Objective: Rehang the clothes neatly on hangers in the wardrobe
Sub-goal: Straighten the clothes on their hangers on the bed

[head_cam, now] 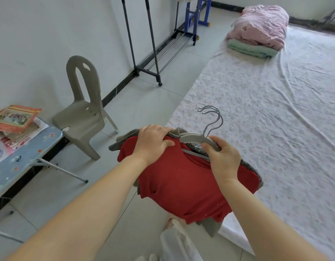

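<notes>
The red shirt (181, 181), stacked on other clothes, is held above the floor (153, 102) beside the bed (275, 110). The left grip (153, 140) clutches its shoulder and the right grip (224, 159) pinches the grey hanger (196, 138). Square both shoulders evenly before hanging.

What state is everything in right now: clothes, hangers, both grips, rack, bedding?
Red knit top: on a hanger, topmost in the held bundle.
Grey tweed garment: beneath the red top.
Grey plastic hangers with metal hooks: stacked together.
Left grip: holds the bundle's shoulder.
Right grip: holds the top hanger.
Black metal clothes rack: standing upright.
Pink quilt: folded on the bed.
</notes>
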A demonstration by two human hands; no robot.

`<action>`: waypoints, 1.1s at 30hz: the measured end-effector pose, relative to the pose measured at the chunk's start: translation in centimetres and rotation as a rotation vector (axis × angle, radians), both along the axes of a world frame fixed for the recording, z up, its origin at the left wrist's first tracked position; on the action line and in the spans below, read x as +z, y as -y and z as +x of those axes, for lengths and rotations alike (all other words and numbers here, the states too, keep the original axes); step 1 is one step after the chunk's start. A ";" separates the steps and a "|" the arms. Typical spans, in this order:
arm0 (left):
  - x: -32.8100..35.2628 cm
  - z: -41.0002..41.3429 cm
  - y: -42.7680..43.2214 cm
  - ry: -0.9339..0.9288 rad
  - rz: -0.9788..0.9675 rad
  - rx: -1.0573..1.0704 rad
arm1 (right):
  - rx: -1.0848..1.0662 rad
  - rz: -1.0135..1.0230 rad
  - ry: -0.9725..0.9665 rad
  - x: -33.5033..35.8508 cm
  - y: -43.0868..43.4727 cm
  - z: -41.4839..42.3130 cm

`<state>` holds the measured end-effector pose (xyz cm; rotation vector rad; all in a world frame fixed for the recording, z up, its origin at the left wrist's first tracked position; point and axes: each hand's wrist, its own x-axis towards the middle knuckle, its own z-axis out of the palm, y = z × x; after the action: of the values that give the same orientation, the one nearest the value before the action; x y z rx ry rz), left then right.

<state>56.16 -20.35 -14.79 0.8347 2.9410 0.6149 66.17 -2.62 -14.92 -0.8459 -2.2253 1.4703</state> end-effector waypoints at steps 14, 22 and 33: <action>-10.1 -17.2 -9.1 0.131 -0.119 -0.027 | 0.026 -0.035 0.171 -9.4 -9.0 -16.9; -19.4 -21.9 -12.7 0.168 -0.212 -0.065 | 0.021 -0.025 0.322 -18.1 -11.9 -21.4; -28.9 -23.0 -13.0 0.199 -0.287 -0.068 | 0.087 0.213 0.571 -27.7 -12.1 -24.4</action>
<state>33.12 -7.36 -43.64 0.7877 2.7186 0.2455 41.76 9.48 -42.58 -1.2252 -2.7945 1.0849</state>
